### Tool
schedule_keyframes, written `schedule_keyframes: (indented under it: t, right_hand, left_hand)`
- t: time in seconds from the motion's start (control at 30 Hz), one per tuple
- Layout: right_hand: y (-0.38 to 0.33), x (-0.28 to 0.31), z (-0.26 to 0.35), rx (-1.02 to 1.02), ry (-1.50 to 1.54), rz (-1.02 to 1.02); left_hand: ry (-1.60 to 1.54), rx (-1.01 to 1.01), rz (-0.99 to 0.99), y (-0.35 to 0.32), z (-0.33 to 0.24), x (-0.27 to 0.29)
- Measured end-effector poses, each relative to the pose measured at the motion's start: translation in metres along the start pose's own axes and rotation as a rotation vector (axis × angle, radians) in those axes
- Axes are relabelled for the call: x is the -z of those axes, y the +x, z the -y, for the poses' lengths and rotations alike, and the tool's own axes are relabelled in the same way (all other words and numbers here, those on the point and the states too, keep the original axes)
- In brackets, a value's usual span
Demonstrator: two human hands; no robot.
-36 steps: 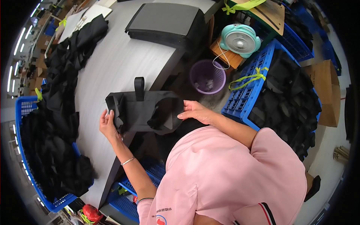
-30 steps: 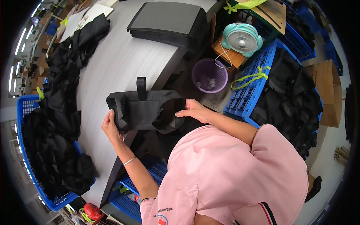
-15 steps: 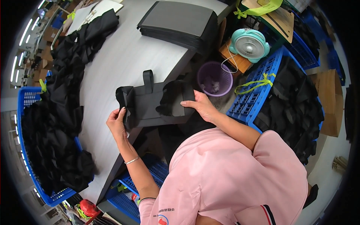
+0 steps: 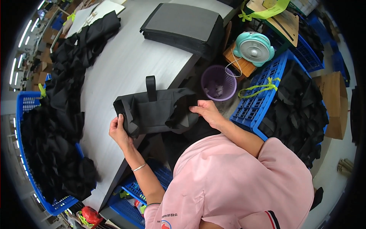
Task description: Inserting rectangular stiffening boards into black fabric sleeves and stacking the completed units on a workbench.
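Between my two hands a black fabric bag with a short strap loop on its far edge is held at the table's near edge. My left hand pinches its left end, thumb on top. At the other end my right hand grips the side panel, with the thumb showing and the other fingers partly behind the cloth. The right end of the bag gapes, its panel folded into a curve.
A grey table carries a stack of black sheets and a long heap of black cloth. That heap runs into a blue crate. At right are a purple basket, a teal fan and another blue crate of black pieces.
The bag's right side panel has turned and its opening has changed shape. The body looks fuller, and both hands have shifted slightly while keeping their grip.
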State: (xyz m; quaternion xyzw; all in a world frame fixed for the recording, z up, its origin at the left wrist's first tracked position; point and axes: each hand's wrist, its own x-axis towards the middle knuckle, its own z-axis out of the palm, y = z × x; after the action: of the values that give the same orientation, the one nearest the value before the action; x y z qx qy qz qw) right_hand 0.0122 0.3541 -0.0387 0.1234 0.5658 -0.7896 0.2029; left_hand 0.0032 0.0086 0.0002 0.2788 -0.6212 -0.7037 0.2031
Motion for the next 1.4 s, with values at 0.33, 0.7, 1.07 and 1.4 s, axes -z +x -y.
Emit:
schedule_keyframes:
  t: [0.33,0.7,1.07,1.4]
  right_hand:
    - [0.002,-0.006,0.032,-0.011,0.015,0.272]
    - [-0.014,0.131,0.001,0.129,0.476,-0.033]
    - [-0.117,0.396,0.013,0.657,0.891,-0.870]
    - [-0.022,0.158,0.026,0.436,-0.112,-0.764]
  left_hand:
    - [0.216,-0.072,0.133,0.005,-0.007,0.009]
    - [0.075,-0.128,0.035,0.000,0.004,0.018]
    - [0.244,-0.185,-0.053,0.003,0.013,0.023]
    - [0.283,0.032,-0.029,0.004,-0.014,0.003]
